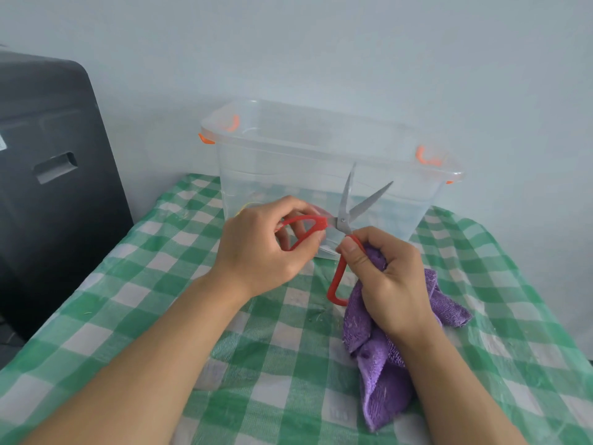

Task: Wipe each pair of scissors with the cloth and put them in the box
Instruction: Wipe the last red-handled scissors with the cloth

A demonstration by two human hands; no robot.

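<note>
Red-handled steel scissors are being held splayed just before the clear plastic box, blades pointing up toward it; one loop is being gripped by the left hand, the other (with purple terry cloth) by the right hand.

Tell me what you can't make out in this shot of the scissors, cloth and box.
Head view only:
- Clear plastic box contents: blurred through its wall and hidden behind the left hand.
- Red-handled scissors: handle loops partly covered by both hands' fingers.
- Purple cloth: top bunched inside the right hand.
</note>
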